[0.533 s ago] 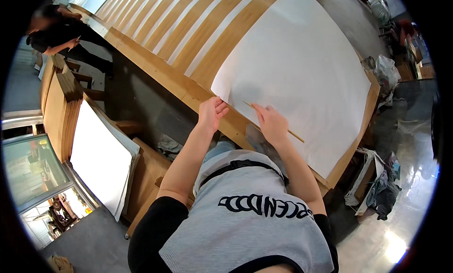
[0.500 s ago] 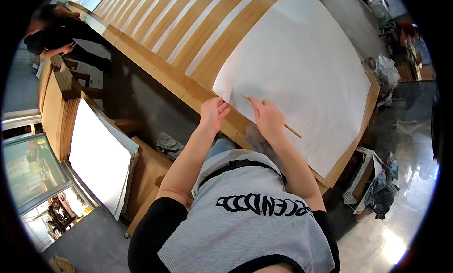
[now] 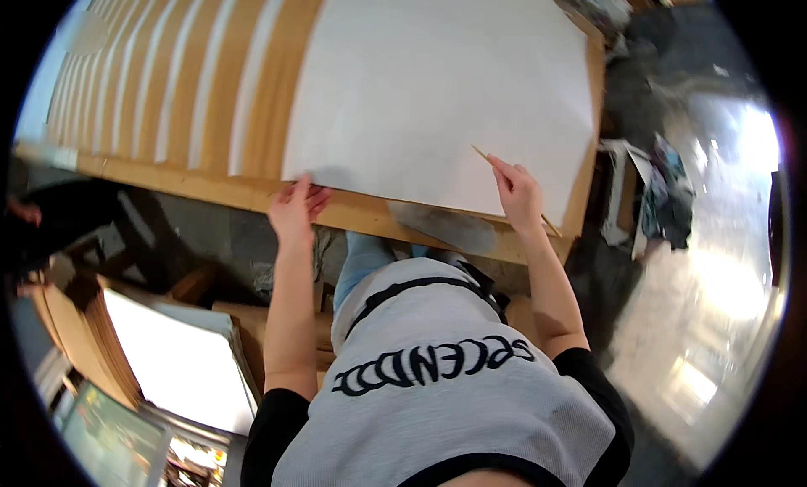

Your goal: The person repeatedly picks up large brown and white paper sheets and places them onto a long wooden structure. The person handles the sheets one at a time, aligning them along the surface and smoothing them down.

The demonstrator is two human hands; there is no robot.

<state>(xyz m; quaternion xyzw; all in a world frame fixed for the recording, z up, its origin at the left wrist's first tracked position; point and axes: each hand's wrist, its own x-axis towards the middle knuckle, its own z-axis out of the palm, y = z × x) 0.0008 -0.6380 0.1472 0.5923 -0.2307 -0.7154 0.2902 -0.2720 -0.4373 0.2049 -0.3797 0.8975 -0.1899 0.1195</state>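
Right hand (image 3: 519,193): grip clamped around one slender wooden stick (image 3: 481,153), over one large white sheet (image 3: 437,92) lying on the right part of one wooden bench (image 3: 210,187). Left hand (image 3: 296,209): at the sheet's near-left corner; cannot tell whether its grip pinches it.

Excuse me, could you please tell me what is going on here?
A person stands at a wooden table with a large white sheet laid on it. The right hand holds a thin stick slantwise over the near part of the sheet. The left hand has its fingertips at the sheet's near left corner; whether they pinch it is hard to tell. Brown and white bands lie left of the sheet.
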